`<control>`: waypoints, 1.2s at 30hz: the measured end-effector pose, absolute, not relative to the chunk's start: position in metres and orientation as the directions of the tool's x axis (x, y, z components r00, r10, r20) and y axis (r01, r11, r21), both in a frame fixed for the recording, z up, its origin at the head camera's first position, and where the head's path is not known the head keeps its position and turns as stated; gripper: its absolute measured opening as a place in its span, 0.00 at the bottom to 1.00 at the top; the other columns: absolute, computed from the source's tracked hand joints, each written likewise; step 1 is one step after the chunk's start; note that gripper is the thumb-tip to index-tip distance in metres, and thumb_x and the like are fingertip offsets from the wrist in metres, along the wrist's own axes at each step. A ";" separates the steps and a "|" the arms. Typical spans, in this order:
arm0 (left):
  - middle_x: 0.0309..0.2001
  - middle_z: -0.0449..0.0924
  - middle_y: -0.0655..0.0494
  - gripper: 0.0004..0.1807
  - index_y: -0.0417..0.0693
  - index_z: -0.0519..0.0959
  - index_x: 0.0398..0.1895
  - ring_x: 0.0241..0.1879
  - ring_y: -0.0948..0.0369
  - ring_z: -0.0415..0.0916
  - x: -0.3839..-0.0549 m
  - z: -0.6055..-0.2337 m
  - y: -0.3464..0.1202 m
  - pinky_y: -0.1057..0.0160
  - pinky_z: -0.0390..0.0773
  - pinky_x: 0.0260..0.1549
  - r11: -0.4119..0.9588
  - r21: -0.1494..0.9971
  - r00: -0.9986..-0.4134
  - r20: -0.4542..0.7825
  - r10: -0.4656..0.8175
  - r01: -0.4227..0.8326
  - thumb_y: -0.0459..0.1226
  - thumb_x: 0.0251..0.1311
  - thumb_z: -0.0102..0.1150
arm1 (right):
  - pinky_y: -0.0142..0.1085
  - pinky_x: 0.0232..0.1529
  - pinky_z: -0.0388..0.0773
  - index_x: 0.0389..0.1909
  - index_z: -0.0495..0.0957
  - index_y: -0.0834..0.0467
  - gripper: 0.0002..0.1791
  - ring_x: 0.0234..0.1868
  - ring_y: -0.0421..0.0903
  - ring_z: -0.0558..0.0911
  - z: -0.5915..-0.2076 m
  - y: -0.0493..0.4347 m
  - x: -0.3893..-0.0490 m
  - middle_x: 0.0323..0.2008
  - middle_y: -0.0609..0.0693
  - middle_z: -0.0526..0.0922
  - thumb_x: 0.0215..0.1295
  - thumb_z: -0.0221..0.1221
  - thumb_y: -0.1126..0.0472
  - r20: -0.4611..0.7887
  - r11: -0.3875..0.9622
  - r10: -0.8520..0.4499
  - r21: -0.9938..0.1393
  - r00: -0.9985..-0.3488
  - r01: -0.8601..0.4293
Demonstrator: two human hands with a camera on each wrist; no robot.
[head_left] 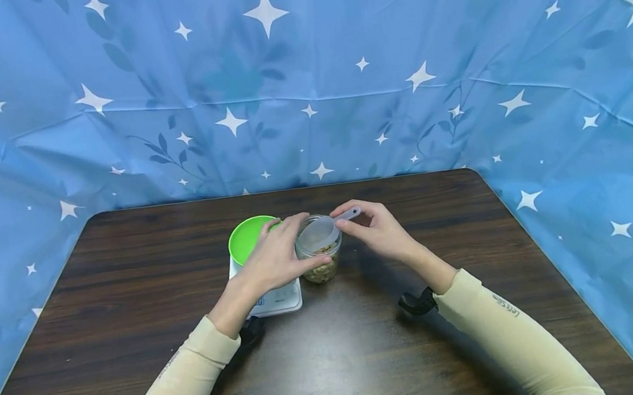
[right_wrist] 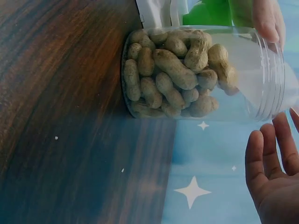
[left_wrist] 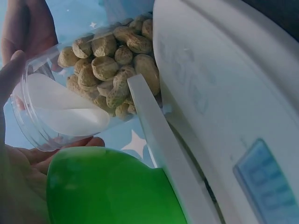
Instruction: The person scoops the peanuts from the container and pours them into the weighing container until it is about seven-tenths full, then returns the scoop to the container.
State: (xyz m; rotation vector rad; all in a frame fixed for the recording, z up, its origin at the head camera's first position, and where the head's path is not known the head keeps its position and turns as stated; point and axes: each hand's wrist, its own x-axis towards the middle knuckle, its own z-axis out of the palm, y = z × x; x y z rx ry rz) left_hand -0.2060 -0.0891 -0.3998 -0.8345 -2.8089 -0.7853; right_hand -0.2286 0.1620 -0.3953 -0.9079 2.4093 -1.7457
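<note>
A clear jar stands on the table, partly filled with unshelled peanuts. My left hand grips the jar around its rim, with the thumb at the near side and the fingers at the far side. In the head view my right hand pinches the handle of a translucent white scoop between thumb and fingers. The scoop's bowl is inside the jar's mouth, tilted down toward the peanuts, as the left wrist view shows. Its tip reaches the top peanuts in the right wrist view.
Left of the jar, a white kitchen scale bears a green bowl, partly hidden by the left hand and forearm. Everything stands on a dark wooden table. Behind the table's far edge hangs a blue curtain with white stars.
</note>
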 end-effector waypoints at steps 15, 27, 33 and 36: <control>0.60 0.79 0.52 0.48 0.42 0.70 0.71 0.56 0.53 0.78 -0.208 -0.398 -0.088 0.41 0.63 0.65 0.690 0.499 -0.849 0.245 0.468 0.525 0.61 0.55 0.72 | 0.45 0.47 0.83 0.55 0.80 0.60 0.11 0.42 0.53 0.86 -0.373 0.168 -0.233 0.52 0.53 0.82 0.78 0.56 0.65 0.339 0.207 -0.507 -0.845 -0.792 -0.493; 0.58 0.79 0.53 0.47 0.44 0.70 0.71 0.55 0.54 0.77 -0.210 -0.398 -0.085 0.44 0.67 0.62 0.689 0.497 -0.847 0.238 0.476 0.527 0.62 0.55 0.72 | 0.41 0.48 0.81 0.56 0.79 0.61 0.11 0.45 0.49 0.84 -0.363 0.176 -0.232 0.54 0.53 0.81 0.78 0.56 0.66 0.324 0.222 -0.504 -0.847 -0.801 -0.482; 0.59 0.78 0.50 0.48 0.42 0.70 0.71 0.55 0.54 0.76 -0.213 -0.398 -0.082 0.45 0.69 0.61 0.688 0.483 -0.838 0.247 0.486 0.541 0.62 0.55 0.71 | 0.42 0.50 0.81 0.56 0.79 0.61 0.12 0.48 0.53 0.84 -0.363 0.179 -0.233 0.54 0.54 0.81 0.78 0.56 0.65 0.320 0.237 -0.497 -0.844 -0.807 -0.481; 0.59 0.76 0.49 0.49 0.39 0.70 0.70 0.54 0.54 0.75 -0.215 -0.397 -0.081 0.46 0.70 0.59 0.686 0.473 -0.832 0.261 0.490 0.552 0.62 0.55 0.71 | 0.42 0.49 0.81 0.56 0.80 0.61 0.12 0.46 0.54 0.85 -0.363 0.181 -0.233 0.54 0.54 0.81 0.78 0.56 0.64 0.314 0.246 -0.492 -0.845 -0.812 -0.475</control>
